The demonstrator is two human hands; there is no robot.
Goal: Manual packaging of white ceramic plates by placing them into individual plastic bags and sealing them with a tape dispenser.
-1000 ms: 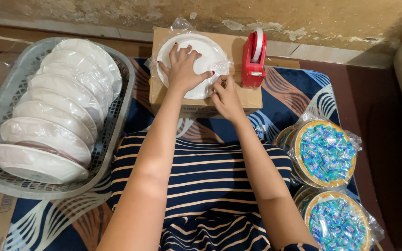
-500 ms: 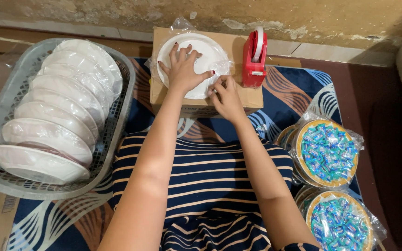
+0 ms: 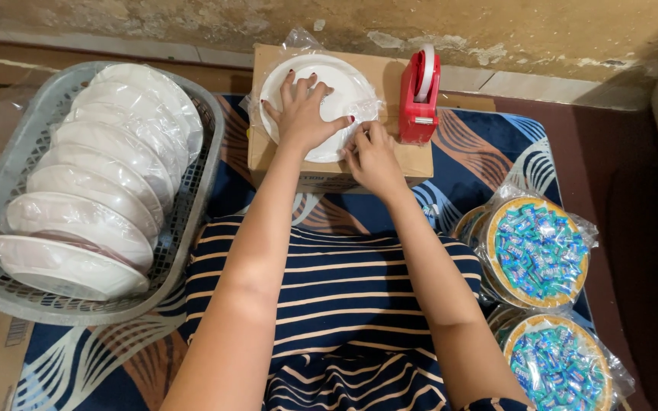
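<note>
We note the left hand (image 3: 304, 114) spread flat on the wrapped white plate (image 3: 336, 76), the right hand (image 3: 371, 156) pinching its plastic wrap (image 3: 365, 114).

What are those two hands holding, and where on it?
The left hand presses flat on the wrapped white plate, near its middle. The right hand pinches the clear wrap at the plate's near right edge.
</note>
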